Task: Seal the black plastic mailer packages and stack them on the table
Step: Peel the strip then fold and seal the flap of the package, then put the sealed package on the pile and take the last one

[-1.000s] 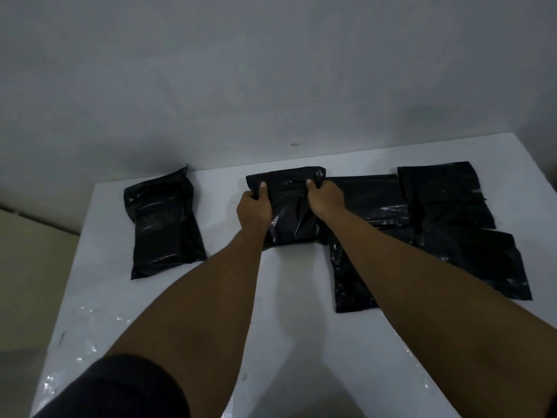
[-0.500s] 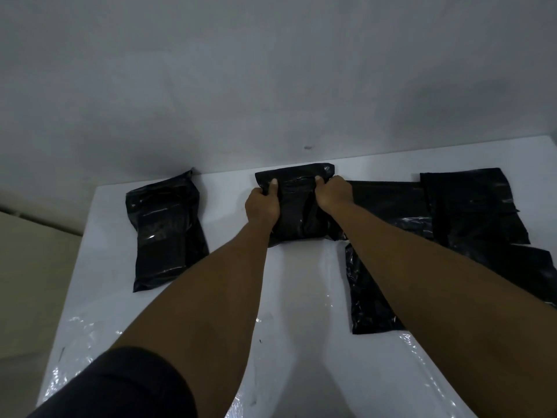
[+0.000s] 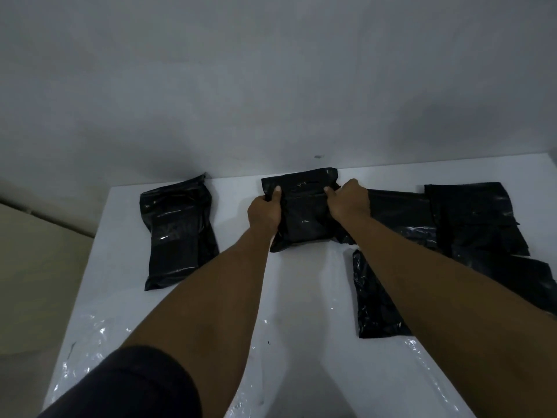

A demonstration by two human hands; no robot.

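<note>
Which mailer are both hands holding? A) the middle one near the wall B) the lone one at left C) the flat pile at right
A: the left hand and right hand grip the middle mailer by its two sides, thumbs on top.

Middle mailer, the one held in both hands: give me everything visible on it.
The middle mailer is a glossy black plastic bag, roughly rectangular, wrinkled and plump as if filled. It lies flat on the white table near the far edge. A flap is folded across its far end, a crease below it. The left hand grips its left edge and the right hand its right edge, thumbs on top by the crease. Its right side meets the flat mailers beside it.
</note>
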